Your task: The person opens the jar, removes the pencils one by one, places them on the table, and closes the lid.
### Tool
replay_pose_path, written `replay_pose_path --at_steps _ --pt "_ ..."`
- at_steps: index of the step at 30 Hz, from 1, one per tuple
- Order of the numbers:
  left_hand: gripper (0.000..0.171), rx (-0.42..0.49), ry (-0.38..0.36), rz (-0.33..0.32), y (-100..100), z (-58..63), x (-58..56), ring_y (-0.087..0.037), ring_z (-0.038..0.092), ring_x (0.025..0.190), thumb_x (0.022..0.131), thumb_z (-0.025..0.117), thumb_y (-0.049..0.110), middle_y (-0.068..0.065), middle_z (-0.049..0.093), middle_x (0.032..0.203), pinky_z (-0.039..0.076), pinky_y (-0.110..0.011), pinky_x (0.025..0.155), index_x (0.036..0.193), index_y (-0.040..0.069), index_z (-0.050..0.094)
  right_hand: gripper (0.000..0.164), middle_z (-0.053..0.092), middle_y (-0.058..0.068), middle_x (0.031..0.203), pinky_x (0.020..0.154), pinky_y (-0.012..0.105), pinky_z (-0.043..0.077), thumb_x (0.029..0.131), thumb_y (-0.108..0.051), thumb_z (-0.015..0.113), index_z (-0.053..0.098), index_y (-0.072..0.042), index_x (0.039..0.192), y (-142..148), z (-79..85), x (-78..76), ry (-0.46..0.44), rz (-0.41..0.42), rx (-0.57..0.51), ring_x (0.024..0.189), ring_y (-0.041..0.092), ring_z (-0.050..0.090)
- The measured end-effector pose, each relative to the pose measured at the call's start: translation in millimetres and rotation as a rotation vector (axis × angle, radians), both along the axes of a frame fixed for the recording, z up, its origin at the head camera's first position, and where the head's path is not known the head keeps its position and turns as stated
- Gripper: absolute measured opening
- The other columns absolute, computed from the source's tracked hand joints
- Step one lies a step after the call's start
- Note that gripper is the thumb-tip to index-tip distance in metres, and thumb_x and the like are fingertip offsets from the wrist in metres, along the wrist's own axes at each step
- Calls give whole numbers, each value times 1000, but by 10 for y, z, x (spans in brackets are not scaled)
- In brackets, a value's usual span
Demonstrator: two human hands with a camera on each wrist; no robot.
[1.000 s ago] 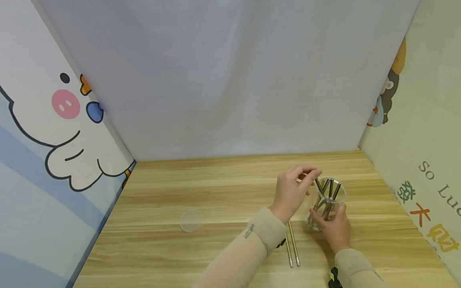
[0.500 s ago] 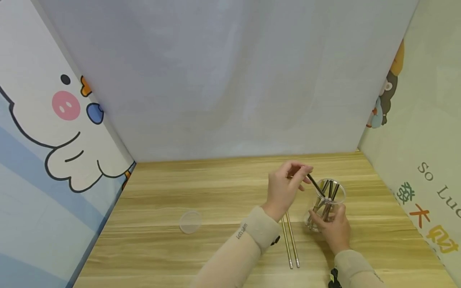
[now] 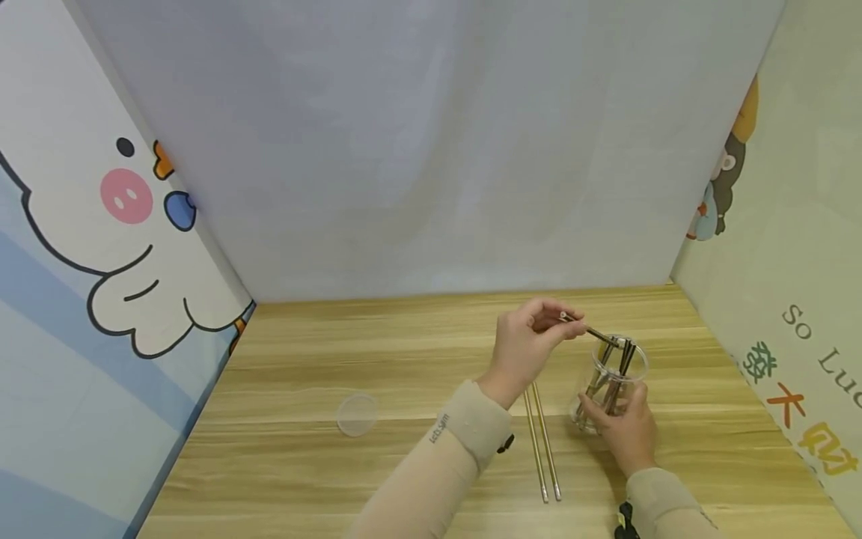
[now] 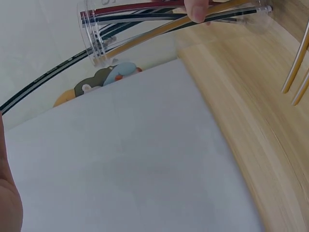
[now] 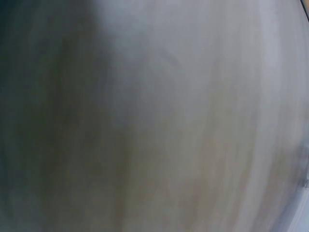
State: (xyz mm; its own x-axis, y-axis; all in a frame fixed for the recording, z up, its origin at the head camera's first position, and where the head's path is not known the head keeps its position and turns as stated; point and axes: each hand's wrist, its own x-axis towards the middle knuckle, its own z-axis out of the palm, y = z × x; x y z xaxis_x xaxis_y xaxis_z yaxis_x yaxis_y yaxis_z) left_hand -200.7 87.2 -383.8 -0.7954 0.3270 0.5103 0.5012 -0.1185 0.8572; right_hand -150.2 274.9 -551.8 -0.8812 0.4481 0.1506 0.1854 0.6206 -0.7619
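Note:
In the head view my left hand pinches one end of a dark striped pencil. That pencil slants down to the right, its far end at the mouth of a clear jar. My right hand grips the jar low on its near side. Several pencils, dark, red and yellow, lean inside the jar; the left wrist view shows the yellow pencil and the red pencil through its wall. The right wrist view is mostly a blur.
Two gold pencils lie side by side on the wooden table, left of the jar. A round clear lid lies farther left. A grey panel rises behind the table, with printed panels at both sides.
My left hand has moved left, drawing the dark pencil up from the jar and tilting it flatter. The right hand and jar have stayed in place.

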Motion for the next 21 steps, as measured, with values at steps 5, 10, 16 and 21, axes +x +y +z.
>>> replay_pose_path --at_steps 5,10,16,21 --pt "19 17 -78 -80 -51 49 -3 -35 73 91 87 71 -1 -23 73 104 59 -27 80 106 -5 69 72 62 30 101 60 38 49 82 -42 77 37 2 123 3 -12 -3 17 1 -5 83 40 65" --pt "20 80 -84 -71 -98 101 -32 -31 73 88 90 68 -3 -26 71 107 61 -32 75 109 -8 66 72 62 31 103 60 37 50 83 -42 77 37 3 123 1 -5 4 18 9 -13 83 40 65" --pt "22 73 -57 43 -187 147 -75 -11 70 81 91 71 7 -20 73 106 60 -28 69 111 -1 68 70 61 30 102 60 37 50 83 -43 76 37 3 119 -4 -2 6 13 12 -10 85 41 65" --pt "23 154 -91 48 -244 163 -95 -15 72 87 91 70 5 -23 71 109 60 -30 71 111 -3 66 69 62 30 102 60 35 50 83 -42 76 37 2 119 -1 -12 2 15 11 -12 84 40 65"
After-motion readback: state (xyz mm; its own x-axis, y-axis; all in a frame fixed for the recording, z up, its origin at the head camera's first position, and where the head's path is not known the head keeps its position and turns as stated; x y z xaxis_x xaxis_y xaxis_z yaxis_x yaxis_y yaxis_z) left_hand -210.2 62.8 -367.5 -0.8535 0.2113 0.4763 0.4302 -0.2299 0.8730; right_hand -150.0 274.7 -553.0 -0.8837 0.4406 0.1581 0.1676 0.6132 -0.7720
